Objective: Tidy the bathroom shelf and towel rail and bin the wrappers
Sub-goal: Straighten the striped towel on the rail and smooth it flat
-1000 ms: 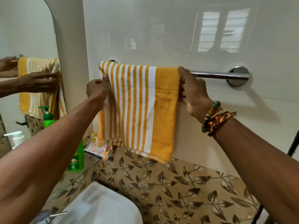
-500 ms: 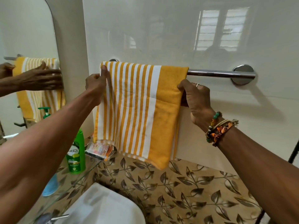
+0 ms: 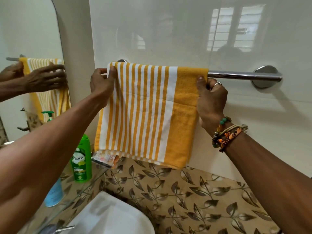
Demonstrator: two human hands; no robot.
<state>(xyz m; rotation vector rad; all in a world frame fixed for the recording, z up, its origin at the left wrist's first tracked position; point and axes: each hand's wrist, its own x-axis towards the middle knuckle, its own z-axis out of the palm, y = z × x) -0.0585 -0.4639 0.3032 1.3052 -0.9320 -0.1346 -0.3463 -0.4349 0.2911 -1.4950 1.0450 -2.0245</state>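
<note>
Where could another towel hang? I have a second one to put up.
The rail is bare between the towel's right edge and the right wall mount. The left stretch is crowded: the towel covers it, with the left hand and right hand pinching its top corners.

A chrome towel rail (image 3: 239,76) is carrying a yellow-and-white striped towel (image 3: 145,112) at centre frame, while a glass shelf (image 3: 87,186) at lower left is bearing a green bottle (image 3: 81,161), a pale blue bottle (image 3: 54,195) and wrappers (image 3: 105,159).
</note>
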